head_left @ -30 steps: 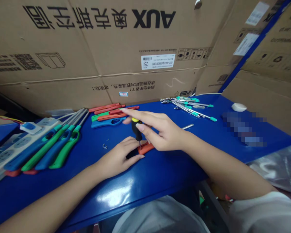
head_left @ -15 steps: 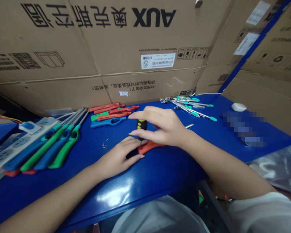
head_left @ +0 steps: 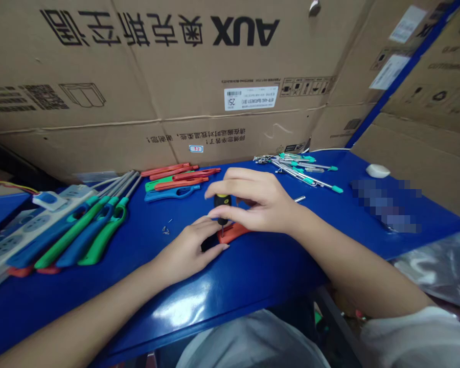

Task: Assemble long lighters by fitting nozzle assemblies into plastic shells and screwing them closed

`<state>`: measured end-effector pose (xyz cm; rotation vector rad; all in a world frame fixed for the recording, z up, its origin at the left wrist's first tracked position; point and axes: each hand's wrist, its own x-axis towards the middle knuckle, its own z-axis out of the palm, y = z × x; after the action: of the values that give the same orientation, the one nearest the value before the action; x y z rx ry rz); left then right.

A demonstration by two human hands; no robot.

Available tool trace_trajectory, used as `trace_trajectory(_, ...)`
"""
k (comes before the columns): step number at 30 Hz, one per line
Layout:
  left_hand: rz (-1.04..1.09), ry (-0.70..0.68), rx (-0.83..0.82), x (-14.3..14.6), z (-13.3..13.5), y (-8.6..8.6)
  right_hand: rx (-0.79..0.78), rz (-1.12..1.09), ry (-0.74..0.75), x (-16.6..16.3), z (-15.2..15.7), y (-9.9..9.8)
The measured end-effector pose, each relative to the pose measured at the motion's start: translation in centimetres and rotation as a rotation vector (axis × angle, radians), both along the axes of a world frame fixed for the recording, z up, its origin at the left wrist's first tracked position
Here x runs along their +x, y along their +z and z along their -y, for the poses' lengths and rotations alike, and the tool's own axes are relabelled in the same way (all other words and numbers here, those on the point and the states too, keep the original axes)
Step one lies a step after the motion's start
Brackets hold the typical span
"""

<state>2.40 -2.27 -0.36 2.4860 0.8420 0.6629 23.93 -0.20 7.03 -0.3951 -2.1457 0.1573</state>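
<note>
Between the fingers and thumb of my right hand (head_left: 258, 202) is a short black and yellow screwdriver (head_left: 223, 208), held upright. Its tip meets the end of an orange lighter (head_left: 235, 232) that lies on the blue table. My left hand (head_left: 199, 245) grips that same end, thumb on the near side and fingers on the far side. Part of the lighter is hidden under my right hand, and a metal tube (head_left: 299, 199) shows beyond it. Several small screws (head_left: 165, 230) lie to the left of my left hand.
Long-necked lighters (head_left: 103, 230) rest on a white power strip (head_left: 34, 230) at the left. Coloured handle shells (head_left: 172, 193) are piled at the back, metal rods with teal ends (head_left: 310, 168) at the back right. A cardboard wall (head_left: 191, 122) closes off the far side.
The screwdriver handle has turned slightly, and my right fingers have shifted a little around it. My left hand and the orange lighter stay in place.
</note>
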Motion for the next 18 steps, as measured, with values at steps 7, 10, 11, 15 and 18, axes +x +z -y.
trace_trajectory(7,-0.011,0.035,-0.025,0.1,0.1,0.2,-0.126,0.089,0.022,-0.1,0.3,-0.1)
trace_trajectory(10,0.006,0.066,-0.012,0.2,0.2,0.1,-0.220,0.052,0.139,0.0,0.2,0.2)
trace_trajectory(11,0.018,0.076,-0.011,0.3,0.3,0.0,-0.222,0.056,0.147,0.1,0.2,0.4)
trace_trajectory(15,0.035,0.090,-0.032,0.5,0.6,0.1,-0.182,0.099,0.110,0.2,0.7,0.8)
trace_trajectory(18,0.010,0.112,-0.039,0.8,0.8,0.2,-0.145,0.128,0.014,-0.1,1.4,0.7)
